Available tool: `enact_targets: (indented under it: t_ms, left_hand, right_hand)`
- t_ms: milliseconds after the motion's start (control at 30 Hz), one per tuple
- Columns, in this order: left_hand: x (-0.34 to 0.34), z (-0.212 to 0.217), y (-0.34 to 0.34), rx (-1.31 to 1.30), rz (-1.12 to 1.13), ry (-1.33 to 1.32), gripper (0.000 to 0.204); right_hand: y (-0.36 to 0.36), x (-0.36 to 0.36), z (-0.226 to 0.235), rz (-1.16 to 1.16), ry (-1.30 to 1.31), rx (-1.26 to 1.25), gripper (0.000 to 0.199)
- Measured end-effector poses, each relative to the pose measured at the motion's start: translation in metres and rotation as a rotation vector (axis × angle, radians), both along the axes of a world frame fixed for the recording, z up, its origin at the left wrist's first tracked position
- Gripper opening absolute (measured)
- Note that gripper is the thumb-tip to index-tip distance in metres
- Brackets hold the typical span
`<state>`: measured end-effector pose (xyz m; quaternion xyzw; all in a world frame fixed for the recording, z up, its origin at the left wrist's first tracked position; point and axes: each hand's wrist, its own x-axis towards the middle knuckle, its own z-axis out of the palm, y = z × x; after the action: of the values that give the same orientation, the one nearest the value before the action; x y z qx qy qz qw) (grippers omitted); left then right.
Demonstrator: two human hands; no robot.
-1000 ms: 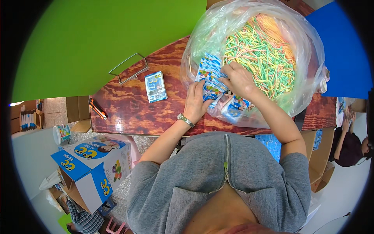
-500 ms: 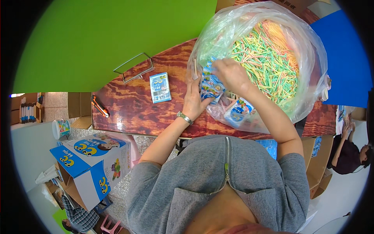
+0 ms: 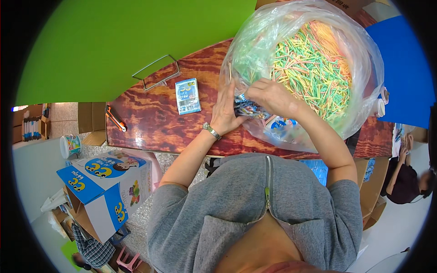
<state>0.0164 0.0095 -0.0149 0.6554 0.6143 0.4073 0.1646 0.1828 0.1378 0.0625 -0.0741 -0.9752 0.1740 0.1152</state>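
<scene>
My left hand (image 3: 224,108) rests at the near left edge of a big clear plastic bag (image 3: 371,50), fingers stretched out and thumb spread. It lies against several blue-and-white printed packets (image 3: 251,110), its thumb at their near edge. My right hand (image 3: 272,96) reaches over from the right, fingers pinched on the top end of a packet, hiding part of it. Thin pastel sticks (image 3: 309,70) in green, yellow, pink and orange fill the bag. Another blue-and-white packet (image 3: 278,123) lies by the bag's near side, partly under my right forearm.
One flat packet (image 3: 188,96) lies on the red-brown wooden table (image 3: 159,123). A wire stand (image 3: 157,73) is behind it, an orange box cutter (image 3: 116,119) at the left edge. A printed carton (image 3: 107,191) stands lower left. Other people sit at far left and right.
My right hand has come down and nearer, and its fingers now pinch the packets' top end. The packets are tipped and more covered. My left hand stays beside them.
</scene>
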Motion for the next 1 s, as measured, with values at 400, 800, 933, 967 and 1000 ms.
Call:
enact_targets:
  t_ms: [400,800,933,967,1000]
  left_hand:
    - [0.005,-0.012,-0.002,-0.117,-0.108,-0.237,0.097]
    - [-0.007,-0.019,-0.003,-0.088,-0.186,-0.282,0.095]
    - [-0.003,-0.017,-0.007,-0.208,-0.247,-0.402,0.085]
    - [0.0,-0.018,-0.011,-0.211,-0.247,-0.404,0.085]
    - [0.003,-0.019,-0.015,-0.134,-0.233,-0.366,0.085]
  right_hand:
    - [-0.044,0.016,-0.043,-0.21,0.23,-0.49,0.089]
    - [-0.045,0.016,-0.06,-0.308,0.242,-0.467,0.116]
    - [-0.047,0.005,-0.063,-0.389,0.394,-0.501,0.113]
    - [-0.05,0.003,-0.059,-0.347,0.363,-0.594,0.107]
    - [-0.054,0.002,-0.055,-0.306,0.332,-0.688,0.102]
